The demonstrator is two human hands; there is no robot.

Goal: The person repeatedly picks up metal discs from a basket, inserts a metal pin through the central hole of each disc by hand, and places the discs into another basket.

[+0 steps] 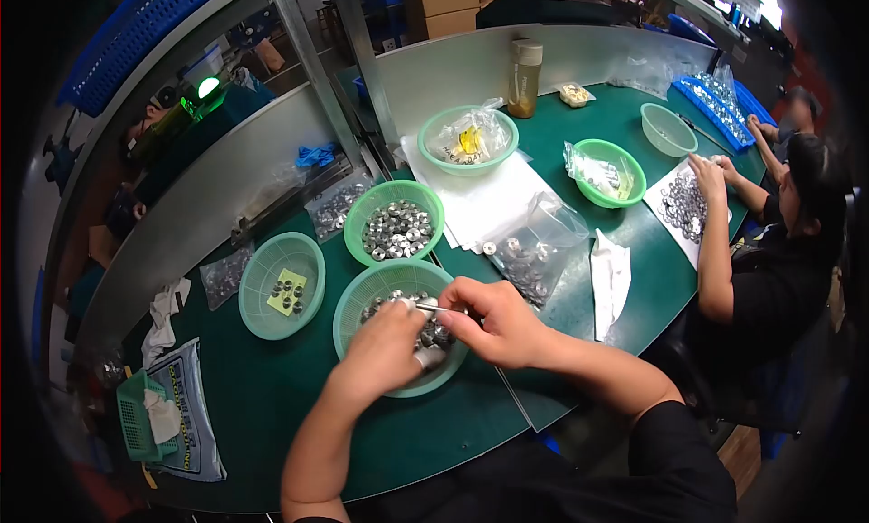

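Note:
Both my hands are over a light green basket (346, 317) that holds small metal parts (433, 335). My right hand (493, 322) pinches a thin metal rod (427, 307) between thumb and fingers. Close to the rod's other end is my left hand (389, 347), its fingers curled and wearing pale finger covers; what it grips is hidden. Just behind stands a brighter green basket (351, 231) full of shiny metal rings (398, 231). To the left, another basket (256, 317) contains a yellow note (294, 279) with several metal parts on it.
A co-worker (783, 279) handles parts at the right, beside a white sheet (665, 217). Behind my hands are a bagged batch of parts (534, 251), a bottle (524, 81) and a green bowl (590, 197). A small green basket (133, 419) sits far left.

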